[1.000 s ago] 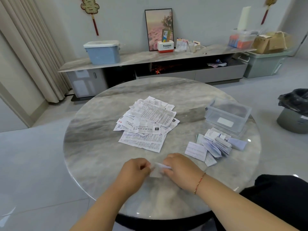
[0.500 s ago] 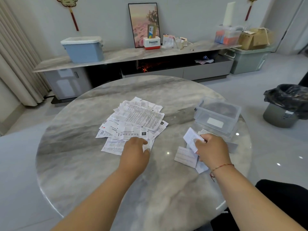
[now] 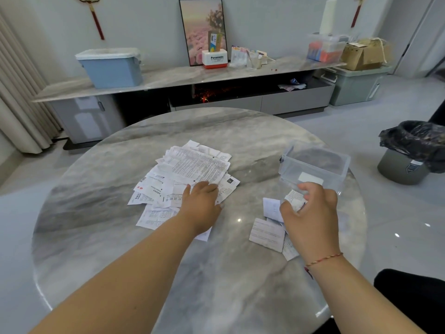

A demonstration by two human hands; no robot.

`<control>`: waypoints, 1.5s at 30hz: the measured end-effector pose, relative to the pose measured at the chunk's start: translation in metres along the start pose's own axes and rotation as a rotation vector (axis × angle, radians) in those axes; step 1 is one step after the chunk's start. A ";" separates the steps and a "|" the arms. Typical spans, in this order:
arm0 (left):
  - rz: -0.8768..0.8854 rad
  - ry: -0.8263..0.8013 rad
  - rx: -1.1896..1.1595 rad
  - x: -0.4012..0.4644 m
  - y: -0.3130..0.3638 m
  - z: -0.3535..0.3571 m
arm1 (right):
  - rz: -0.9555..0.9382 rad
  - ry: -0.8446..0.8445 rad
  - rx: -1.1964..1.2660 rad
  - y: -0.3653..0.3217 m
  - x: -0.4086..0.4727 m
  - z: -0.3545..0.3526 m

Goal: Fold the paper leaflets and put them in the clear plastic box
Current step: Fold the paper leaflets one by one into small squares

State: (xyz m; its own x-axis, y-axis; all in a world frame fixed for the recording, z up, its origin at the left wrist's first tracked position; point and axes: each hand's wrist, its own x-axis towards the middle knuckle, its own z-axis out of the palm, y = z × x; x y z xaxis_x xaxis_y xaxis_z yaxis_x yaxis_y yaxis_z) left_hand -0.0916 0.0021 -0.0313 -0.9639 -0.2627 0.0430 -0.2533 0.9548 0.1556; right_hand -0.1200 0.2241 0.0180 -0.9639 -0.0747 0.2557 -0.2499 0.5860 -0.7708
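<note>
Only the head view here, looking down at a round marble worktop (image 3: 120, 237). The left hand (image 3: 201, 204) lies flat, fingers pretty much straight, pressing on the near edge of the loose pile of unfolded leaflets (image 3: 190, 174) in the middle of the worktop. The right hand (image 3: 310, 210) has its fingers curled round a folded leaflet (image 3: 294, 200), held just in front of the clear plastic box (image 3: 315, 166). That box sits on the far right of the worktop with a white label on its near wall, can't read anything on it. More folded leaflets (image 3: 267, 233) lie flat on the worktop just below and left of the right hand, some half hidden by the wrist. There's a thin red string bracelet (image 3: 323, 259) on that wrist.

Around it: a long low cabinet (image 3: 240, 71) runs along the far wall. On it a blue lidded bin (image 3: 110, 67) at the left, a framed pink flower picture (image 3: 204, 27) leaning on the wall, and a white and red box (image 3: 215, 59) that reads "Panasonic". Further right is a clear tub with orange stuff in it (image 3: 326, 49) and a cardboard box (image 3: 366, 54). On the floor at right, a bin with a black bag (image 3: 413, 150). The print on the leaflets is too small to read.
</note>
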 end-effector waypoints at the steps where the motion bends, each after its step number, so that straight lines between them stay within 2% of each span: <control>1: 0.033 0.071 -0.025 -0.008 -0.003 -0.001 | -0.035 0.004 -0.005 -0.002 -0.003 0.001; 4: 0.068 0.148 -0.046 -0.030 -0.012 -0.001 | -0.093 -0.020 0.001 -0.008 -0.011 0.003; 12: -0.055 -0.145 0.158 -0.006 -0.005 -0.004 | -0.190 -0.050 0.046 -0.022 -0.031 -0.001; 16: -0.087 -0.211 0.135 0.016 -0.005 0.000 | -0.178 -0.081 0.032 -0.018 -0.028 0.002; 19: -0.076 -0.138 0.094 0.019 -0.006 -0.001 | -0.161 -0.094 0.038 -0.016 -0.025 0.005; 24: 0.074 0.206 -0.090 -0.012 -0.019 -0.005 | -0.143 -0.153 0.035 -0.015 -0.029 0.012; 27: 0.067 0.262 -0.138 -0.032 -0.025 -0.005 | -0.129 -0.195 0.045 -0.016 -0.035 0.014; 36: -0.074 -0.029 0.148 0.003 -0.022 -0.013 | -0.144 -0.220 0.101 -0.023 -0.043 0.015; 42: -0.109 -0.195 0.128 0.049 -0.021 -0.001 | -0.083 -0.222 0.112 -0.017 -0.030 0.022; 45: -0.145 -0.184 0.041 0.054 -0.020 0.003 | -0.098 -0.219 0.108 -0.016 -0.029 0.026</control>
State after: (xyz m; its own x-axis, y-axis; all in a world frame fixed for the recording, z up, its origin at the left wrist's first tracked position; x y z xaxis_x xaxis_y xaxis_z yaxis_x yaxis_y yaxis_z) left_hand -0.1385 -0.0305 -0.0346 -0.9148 -0.3714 -0.1585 -0.3898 0.9147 0.1066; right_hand -0.0902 0.1962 0.0079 -0.9287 -0.3064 0.2091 -0.3402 0.4788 -0.8093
